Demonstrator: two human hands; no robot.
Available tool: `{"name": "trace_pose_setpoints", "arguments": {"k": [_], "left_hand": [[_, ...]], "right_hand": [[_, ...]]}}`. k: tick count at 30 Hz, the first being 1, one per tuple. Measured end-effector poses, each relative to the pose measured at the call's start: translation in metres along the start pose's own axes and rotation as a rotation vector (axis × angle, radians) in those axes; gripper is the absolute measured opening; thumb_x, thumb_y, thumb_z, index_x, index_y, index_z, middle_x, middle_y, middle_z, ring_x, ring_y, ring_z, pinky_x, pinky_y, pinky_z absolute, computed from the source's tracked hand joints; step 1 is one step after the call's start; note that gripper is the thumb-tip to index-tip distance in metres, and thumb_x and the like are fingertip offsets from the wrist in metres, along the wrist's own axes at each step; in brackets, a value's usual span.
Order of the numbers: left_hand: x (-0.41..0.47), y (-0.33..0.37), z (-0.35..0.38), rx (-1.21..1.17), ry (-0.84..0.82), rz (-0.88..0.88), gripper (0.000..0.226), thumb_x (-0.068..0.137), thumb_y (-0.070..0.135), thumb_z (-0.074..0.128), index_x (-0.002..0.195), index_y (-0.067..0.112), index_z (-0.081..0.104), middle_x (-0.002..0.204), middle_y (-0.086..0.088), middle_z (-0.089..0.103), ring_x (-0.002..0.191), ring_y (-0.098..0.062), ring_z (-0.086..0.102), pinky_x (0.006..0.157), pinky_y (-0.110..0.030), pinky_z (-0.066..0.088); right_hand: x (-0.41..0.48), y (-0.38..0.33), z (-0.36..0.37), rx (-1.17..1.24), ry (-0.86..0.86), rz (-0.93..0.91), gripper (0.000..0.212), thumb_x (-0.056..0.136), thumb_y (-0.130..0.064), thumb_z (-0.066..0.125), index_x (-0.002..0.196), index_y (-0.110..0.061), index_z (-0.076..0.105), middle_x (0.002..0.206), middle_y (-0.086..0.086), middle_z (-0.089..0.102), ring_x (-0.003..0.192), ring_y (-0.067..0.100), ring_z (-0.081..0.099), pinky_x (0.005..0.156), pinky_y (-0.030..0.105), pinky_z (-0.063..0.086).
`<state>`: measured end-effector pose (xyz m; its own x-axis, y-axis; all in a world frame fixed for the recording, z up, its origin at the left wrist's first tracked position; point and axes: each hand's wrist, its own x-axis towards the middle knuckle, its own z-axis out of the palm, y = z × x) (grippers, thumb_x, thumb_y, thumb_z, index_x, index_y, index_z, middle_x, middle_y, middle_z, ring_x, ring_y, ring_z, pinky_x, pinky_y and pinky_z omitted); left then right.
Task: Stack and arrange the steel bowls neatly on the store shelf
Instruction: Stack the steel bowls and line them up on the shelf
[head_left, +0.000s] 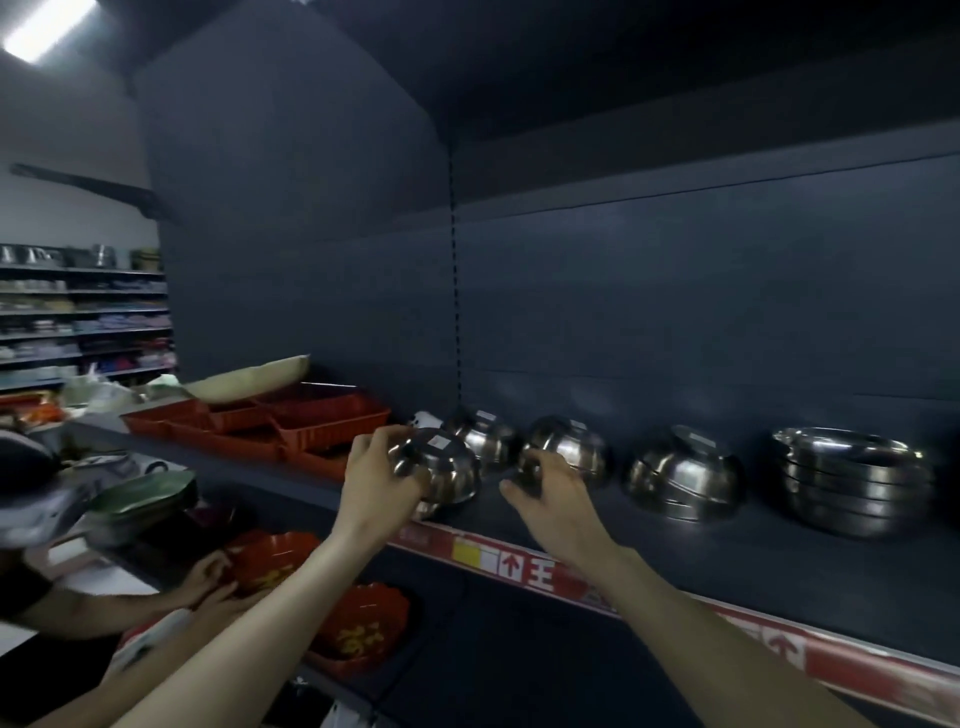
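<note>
**Steel bowls along the dark shelf**

Steel bowls sat upside down in a row on the dark shelf (675, 561), near its front edge with the red price strip (524, 566). My left hand (382, 478) gripped an inverted bowl (447, 467) by its left side, fingers curled over the dome; whether it touched the shelf I could not tell. My right hand (550, 493) was half closed, its fingers resting against the lower left side of the next inverted stack (569, 449). Behind and between those two stood another upturned bowl (485, 434), closer to the back panel. Further toward the shelf's right end sat a domed stack (683, 475), and beyond it a pile of upright bowls (852, 478). Orange plastic baskets (291, 423) filled the shelf's left end. Below, another person's hands (208, 579) held a red bowl (272, 564).
</note>
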<state>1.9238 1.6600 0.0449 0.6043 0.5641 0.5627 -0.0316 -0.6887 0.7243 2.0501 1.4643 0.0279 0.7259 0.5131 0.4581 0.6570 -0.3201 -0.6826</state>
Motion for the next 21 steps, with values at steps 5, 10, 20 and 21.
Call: {"name": "trace_pose_setpoints", "arguments": {"k": [5,10,20,21], "left_hand": [[0.024,-0.027,-0.015,-0.007,-0.027,-0.084,0.065,0.088,0.032,0.083,0.146,0.024,0.054,0.139,0.003,0.045,0.124,-0.021,0.059,0.111,-0.044,0.052],[0.046,-0.045,-0.017,0.028,-0.134,-0.159,0.101,0.077,0.038,0.089,0.162,0.022,0.036,0.153,-0.004,0.043,0.142,-0.028,0.048,0.119,-0.05,0.044],[0.069,-0.076,-0.005,0.044,-0.462,-0.072,0.095,0.06,0.036,0.101,0.139,0.037,0.047,0.129,0.01,0.071,0.124,-0.012,0.066,0.113,-0.05,0.051],[0.07,-0.078,-0.004,0.06,-0.474,-0.052,0.1,0.057,0.039,0.101,0.14,0.041,0.046,0.131,0.01,0.07,0.127,-0.015,0.065,0.111,-0.051,0.053]], "right_hand": [[0.027,-0.009,0.036,-0.005,-0.071,0.049,0.064,0.1,-0.041,0.071,0.154,-0.015,0.048,0.152,0.004,0.053,0.142,0.023,0.049,0.109,0.029,0.038],[0.048,-0.008,0.06,-0.067,-0.119,0.069,0.057,0.092,-0.048,0.072,0.142,-0.024,0.058,0.143,0.0,0.06,0.139,0.023,0.049,0.116,0.037,0.04],[0.064,0.009,0.078,-0.142,-0.233,0.097,0.086,0.088,-0.08,0.058,0.161,-0.041,0.033,0.17,-0.007,0.034,0.162,0.021,0.017,0.126,0.052,0.023],[0.063,0.009,0.078,-0.155,-0.263,0.094,0.089,0.09,-0.08,0.056,0.164,-0.042,0.026,0.174,-0.008,0.027,0.164,0.019,0.011,0.127,0.052,0.018]]}}
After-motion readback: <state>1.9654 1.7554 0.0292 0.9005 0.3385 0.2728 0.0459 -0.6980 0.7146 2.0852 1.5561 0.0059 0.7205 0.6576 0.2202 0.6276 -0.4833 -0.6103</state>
